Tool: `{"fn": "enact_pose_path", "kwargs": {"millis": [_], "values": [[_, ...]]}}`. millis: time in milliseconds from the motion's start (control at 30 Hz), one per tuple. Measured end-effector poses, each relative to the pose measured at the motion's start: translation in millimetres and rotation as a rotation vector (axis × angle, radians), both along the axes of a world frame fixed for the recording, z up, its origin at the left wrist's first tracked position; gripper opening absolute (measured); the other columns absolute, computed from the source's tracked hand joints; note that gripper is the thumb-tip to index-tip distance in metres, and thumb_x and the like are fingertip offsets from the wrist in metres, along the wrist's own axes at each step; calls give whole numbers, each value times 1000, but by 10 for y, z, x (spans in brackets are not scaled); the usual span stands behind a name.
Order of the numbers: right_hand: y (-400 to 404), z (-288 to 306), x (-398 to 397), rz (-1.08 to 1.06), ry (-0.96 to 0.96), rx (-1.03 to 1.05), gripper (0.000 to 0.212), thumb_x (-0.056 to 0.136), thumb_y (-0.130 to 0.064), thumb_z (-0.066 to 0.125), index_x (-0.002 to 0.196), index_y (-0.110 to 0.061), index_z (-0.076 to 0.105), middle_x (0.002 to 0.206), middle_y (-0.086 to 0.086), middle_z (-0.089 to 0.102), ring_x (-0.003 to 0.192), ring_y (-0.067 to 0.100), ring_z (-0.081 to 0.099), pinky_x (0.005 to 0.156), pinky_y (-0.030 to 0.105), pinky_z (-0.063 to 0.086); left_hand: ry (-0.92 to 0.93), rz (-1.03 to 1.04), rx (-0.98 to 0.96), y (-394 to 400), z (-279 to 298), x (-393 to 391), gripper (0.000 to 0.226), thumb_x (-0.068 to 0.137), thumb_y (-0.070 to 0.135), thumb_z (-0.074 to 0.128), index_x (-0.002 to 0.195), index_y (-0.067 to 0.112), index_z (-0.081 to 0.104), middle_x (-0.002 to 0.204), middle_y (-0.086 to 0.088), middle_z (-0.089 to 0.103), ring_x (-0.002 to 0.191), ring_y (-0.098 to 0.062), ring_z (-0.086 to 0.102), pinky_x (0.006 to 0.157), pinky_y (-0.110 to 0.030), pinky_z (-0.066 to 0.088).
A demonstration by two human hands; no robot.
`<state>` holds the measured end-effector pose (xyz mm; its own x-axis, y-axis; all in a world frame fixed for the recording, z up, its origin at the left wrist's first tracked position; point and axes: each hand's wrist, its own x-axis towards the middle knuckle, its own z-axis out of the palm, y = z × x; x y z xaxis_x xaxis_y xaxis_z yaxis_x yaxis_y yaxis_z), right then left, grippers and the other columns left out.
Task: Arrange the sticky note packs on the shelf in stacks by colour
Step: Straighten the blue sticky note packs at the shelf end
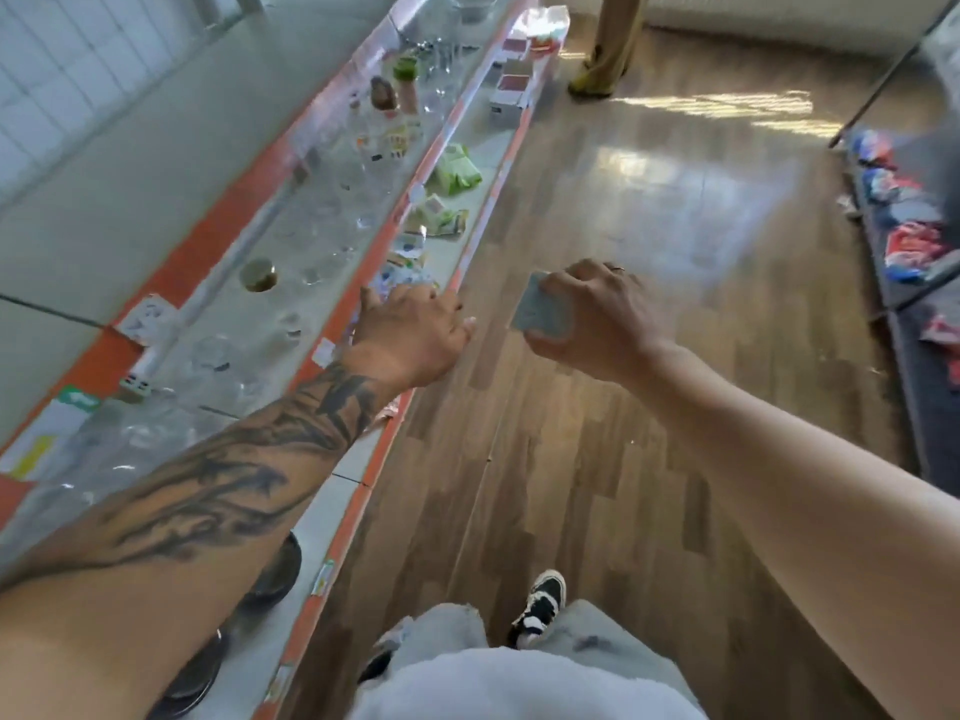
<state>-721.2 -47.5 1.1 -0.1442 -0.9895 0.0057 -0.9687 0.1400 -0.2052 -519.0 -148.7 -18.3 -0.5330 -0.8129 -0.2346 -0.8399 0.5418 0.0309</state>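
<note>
Shop aisle; orange-edged shelves (470,252) of glassware (332,200)

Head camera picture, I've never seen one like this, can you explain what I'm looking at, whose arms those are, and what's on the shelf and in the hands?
There is no machine here. A person wears a wide-angle camera on the head, looking forward and down, so both arms reaching in from the bottom are that person's own, and the legs and a shoe show below.

The left hand, on the tattooed arm, reaches with fairly straight fingers to the shelf, which has an orange edge. It seems to hold nothing. The right hand grips a small grey-blue sticky note pack out over the wooden floor.

Ahead of the left hand, the shelf carries small packs, some green, some pale; blur hides the detail. The higher shelf holds clear glassware. Someone else's legs stand at the far end.
</note>
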Motion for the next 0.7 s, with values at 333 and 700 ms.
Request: {"fn": "enact_pose_path", "kwargs": {"millis": [333,700], "values": [[492,34,-2318,-270,-69,51,70,74,-68,63,131,-29,61,126,7,62,117,34,57,97,44,50,78,-366,-37,-94,-7,-2557,57,100,64,38,146,32,46,146,-1,56,137,-26,49,116,-58,26],[-325,-171,-4143,-462,-63,39,67,78,-59,71,134,-23,61,123,7,64,112,33,59,94,44,51,109,-564,-18,-1159,-241,-4833,55,101,64,33,147,36,44,150,1,51,141,-25,44,118,-60,22]]}}
